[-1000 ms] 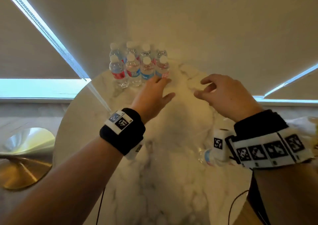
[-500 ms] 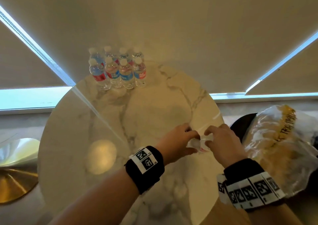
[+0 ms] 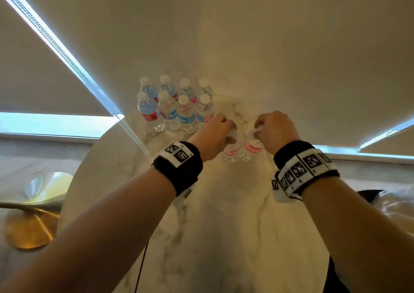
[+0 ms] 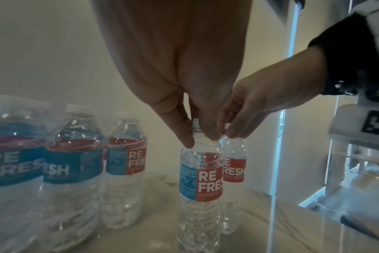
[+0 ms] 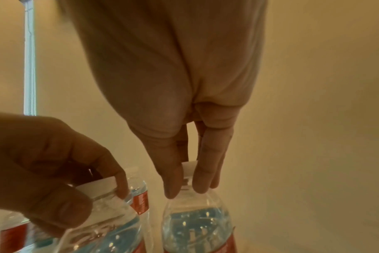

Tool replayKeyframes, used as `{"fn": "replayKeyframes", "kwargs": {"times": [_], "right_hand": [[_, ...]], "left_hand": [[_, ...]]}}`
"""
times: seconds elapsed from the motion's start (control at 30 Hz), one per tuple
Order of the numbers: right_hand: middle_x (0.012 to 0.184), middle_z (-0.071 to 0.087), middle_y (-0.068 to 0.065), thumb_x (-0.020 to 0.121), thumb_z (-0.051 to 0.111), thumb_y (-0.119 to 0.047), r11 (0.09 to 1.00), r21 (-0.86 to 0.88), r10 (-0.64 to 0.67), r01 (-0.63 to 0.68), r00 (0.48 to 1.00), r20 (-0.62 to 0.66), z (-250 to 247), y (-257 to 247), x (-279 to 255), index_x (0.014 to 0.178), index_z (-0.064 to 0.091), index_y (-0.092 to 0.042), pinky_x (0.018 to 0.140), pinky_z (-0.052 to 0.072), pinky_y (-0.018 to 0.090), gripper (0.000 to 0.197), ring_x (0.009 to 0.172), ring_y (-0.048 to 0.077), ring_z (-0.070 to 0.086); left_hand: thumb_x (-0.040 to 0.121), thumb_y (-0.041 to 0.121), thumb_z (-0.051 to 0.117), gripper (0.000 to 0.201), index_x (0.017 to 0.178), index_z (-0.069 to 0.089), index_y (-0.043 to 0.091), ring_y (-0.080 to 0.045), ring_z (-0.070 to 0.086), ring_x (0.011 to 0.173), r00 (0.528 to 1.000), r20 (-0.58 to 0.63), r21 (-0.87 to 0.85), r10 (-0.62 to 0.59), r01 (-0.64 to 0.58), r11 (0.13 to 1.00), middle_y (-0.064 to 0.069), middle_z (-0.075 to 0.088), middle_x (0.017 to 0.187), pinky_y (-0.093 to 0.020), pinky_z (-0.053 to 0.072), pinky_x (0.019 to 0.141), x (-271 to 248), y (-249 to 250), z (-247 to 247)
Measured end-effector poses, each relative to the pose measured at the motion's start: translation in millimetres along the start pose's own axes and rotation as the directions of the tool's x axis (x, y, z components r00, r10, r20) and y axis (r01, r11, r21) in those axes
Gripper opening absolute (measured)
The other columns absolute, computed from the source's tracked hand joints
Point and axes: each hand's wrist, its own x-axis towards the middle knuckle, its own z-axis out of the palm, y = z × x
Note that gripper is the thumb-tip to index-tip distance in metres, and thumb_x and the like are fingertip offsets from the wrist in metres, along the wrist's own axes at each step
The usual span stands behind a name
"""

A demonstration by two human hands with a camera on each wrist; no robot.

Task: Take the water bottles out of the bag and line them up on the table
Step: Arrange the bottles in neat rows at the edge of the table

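Observation:
Several clear water bottles [image 3: 174,111] with red and blue labels stand in two rows at the far side of the round marble table [image 3: 224,225]. Just right of them my left hand [image 3: 215,133] pinches the cap and neck of one upright bottle [image 3: 230,153], also seen as the near bottle [image 4: 200,179] in the left wrist view. My right hand [image 3: 273,129] pinches the cap of a second bottle [image 3: 252,149], whose shoulder [image 5: 195,219] shows in the right wrist view. Both bottles stand side by side on the marble. A bit of the bag [image 3: 396,205] shows at the right edge.
The wall and window blinds close in right behind the bottle rows. A gold lamp base [image 3: 29,227] stands on the floor at the left. A black cable [image 3: 141,268] hangs off the near table edge. Bare marble lies in front of the bottles.
Half a second ago both hands were at the near right table edge by the bag on a bottle. Now they are at the far side, each holding an upright bottle beside the rows.

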Motion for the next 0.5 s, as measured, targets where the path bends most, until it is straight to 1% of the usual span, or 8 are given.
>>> {"fn": "replayKeyframes", "kwargs": {"times": [0.1, 0.17, 0.27, 0.33, 0.37, 0.43, 0.5], "right_hand": [[0.113, 0.068, 0.014, 0.085, 0.074, -0.021, 0.999, -0.013, -0.053, 0.053, 0.999, -0.010, -6.4, -20.8, 58.4, 0.102, 0.074, -0.016, 0.074, 0.042, 0.028, 0.017, 0.100, 0.033, 0.066], [0.111, 0.071, 0.012, 0.083, 0.076, -0.021, 0.997, -0.012, -0.072, 0.072, 0.997, -0.005, -11.1, -34.9, 88.5, 0.101, 0.075, -0.015, 0.078, 0.047, 0.029, 0.018, 0.100, 0.031, 0.067], [0.108, 0.074, 0.012, 0.083, 0.078, -0.019, 0.994, 0.004, -0.108, 0.108, 0.994, 0.004, -16.1, -54.9, 120.9, 0.100, 0.076, -0.012, 0.082, 0.052, 0.031, 0.018, 0.100, 0.029, 0.068], [0.108, 0.074, 0.011, 0.085, 0.077, -0.018, 0.990, 0.016, -0.139, 0.139, 0.990, 0.004, -17.6, -65.1, 134.8, 0.101, 0.077, -0.012, 0.080, 0.051, 0.029, 0.017, 0.099, 0.028, 0.069], [0.108, 0.073, 0.011, 0.085, 0.076, -0.018, 0.988, 0.028, -0.155, 0.154, 0.988, 0.006, -17.8, -69.6, 139.9, 0.101, 0.077, -0.011, 0.077, 0.050, 0.028, 0.017, 0.098, 0.027, 0.068], [0.108, 0.073, 0.010, 0.086, 0.074, -0.014, 0.982, 0.054, -0.180, 0.179, 0.984, 0.009, -16.4, -77.6, 148.2, 0.101, 0.077, -0.012, 0.074, 0.048, 0.027, 0.015, 0.092, 0.025, 0.067], [0.106, 0.073, 0.009, 0.086, 0.070, -0.011, 0.978, 0.073, -0.194, 0.194, 0.981, 0.001, -14.9, -84.6, 152.9, 0.097, 0.078, -0.014, 0.071, 0.047, 0.026, 0.014, 0.084, 0.022, 0.063]], "left_hand": [[0.094, 0.022, 0.069, 0.043, 0.134, 0.060, 0.008, -0.038, 0.059, 0.112, 1.000, -0.006, 0.045, 0.007, -0.007, 0.999, -0.017, 0.053, 0.129, -0.043, 0.049, 0.097, 33.6, -16.3, -15.6], [0.095, 0.022, 0.068, 0.043, 0.135, 0.060, 0.008, -0.038, 0.059, 0.112, 1.000, -0.004, 0.067, 0.005, -0.004, 0.998, -0.018, 0.053, 0.131, -0.041, 0.049, 0.098, 49.7, -22.3, -23.8], [0.098, 0.021, 0.065, 0.040, 0.135, 0.060, 0.008, -0.037, 0.063, 0.104, 1.000, -0.004, 0.117, -0.014, 0.015, 0.993, -0.017, 0.053, 0.128, -0.043, 0.053, 0.096, 67.4, -28.3, -30.0], [0.099, 0.019, 0.063, 0.037, 0.133, 0.059, 0.008, -0.035, 0.065, 0.098, 1.000, -0.017, 0.151, -0.022, 0.025, 0.988, -0.016, 0.053, 0.125, -0.044, 0.055, 0.092, 76.4, -32.0, -32.3], [0.099, 0.019, 0.062, 0.036, 0.133, 0.059, 0.007, -0.035, 0.066, 0.096, 0.999, -0.029, 0.171, -0.023, 0.028, 0.985, -0.017, 0.054, 0.124, -0.043, 0.056, 0.090, 80.5, -33.3, -33.6], [0.100, 0.019, 0.061, 0.038, 0.135, 0.057, 0.005, -0.035, 0.065, 0.098, 0.999, -0.044, 0.203, -0.028, 0.037, 0.979, -0.018, 0.054, 0.125, -0.039, 0.054, 0.087, 86.0, -33.5, -36.9], [0.100, 0.019, 0.061, 0.040, 0.136, 0.056, 0.004, -0.033, 0.064, 0.102, 0.998, -0.049, 0.202, -0.031, 0.040, 0.978, -0.018, 0.054, 0.129, -0.036, 0.051, 0.088, 89.3, -31.7, -38.8]]}}
